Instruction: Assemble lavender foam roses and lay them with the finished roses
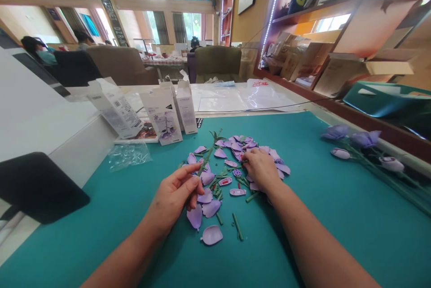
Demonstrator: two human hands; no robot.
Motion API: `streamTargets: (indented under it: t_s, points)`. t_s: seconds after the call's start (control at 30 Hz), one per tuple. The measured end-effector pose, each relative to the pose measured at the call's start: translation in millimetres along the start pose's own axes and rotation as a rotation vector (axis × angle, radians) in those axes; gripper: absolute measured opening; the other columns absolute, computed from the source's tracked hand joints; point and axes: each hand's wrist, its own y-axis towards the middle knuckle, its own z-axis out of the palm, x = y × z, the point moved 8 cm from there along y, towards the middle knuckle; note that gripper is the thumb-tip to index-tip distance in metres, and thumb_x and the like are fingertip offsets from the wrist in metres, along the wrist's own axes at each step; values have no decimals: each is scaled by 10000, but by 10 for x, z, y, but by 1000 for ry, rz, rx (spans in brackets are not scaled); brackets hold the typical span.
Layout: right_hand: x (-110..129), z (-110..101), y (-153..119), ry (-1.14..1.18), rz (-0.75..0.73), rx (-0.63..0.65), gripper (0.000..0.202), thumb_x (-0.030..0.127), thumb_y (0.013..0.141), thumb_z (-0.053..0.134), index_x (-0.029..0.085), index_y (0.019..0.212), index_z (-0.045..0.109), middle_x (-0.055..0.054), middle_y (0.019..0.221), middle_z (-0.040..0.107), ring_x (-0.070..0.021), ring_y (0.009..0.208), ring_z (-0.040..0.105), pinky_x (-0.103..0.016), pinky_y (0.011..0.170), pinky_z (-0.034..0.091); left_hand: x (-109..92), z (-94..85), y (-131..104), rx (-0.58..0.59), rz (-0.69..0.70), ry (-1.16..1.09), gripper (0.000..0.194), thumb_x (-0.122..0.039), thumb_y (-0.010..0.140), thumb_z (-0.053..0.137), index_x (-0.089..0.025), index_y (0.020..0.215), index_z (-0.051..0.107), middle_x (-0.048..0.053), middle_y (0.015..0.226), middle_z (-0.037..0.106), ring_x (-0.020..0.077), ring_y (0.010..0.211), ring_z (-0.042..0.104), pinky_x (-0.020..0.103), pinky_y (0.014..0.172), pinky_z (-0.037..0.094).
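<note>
can't tell what the right fingers [247,158] grip, tips sunk among purple petals [220,153]. can't see the lower end of the green stem [208,155], covered by the left fingers [184,172]. can't read the small print on the white boxes [164,113] at ten o'clock from the petals. cut off at the left edge, nine o'clock: a dark panel [43,187]. cut off at three o'clock: long flower stems [390,180]. also cut short, at two: a teal bin [377,102]. blurred at eleven, mostly behind a chair [218,61]: a person [195,43].
</note>
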Motion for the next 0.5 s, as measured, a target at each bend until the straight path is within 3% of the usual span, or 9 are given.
streamTargets:
  t_s: [0.5]
  points:
    - [33,23,3,-65,-1,62,190,216,861,535,198,965,694,-104,1007,691,-270,972,573,-335,733,355,5,0,17,-2,-8,2,548,-404,750,640,-128,1218,570,-19,650,614,83,451,486,227,464,405]
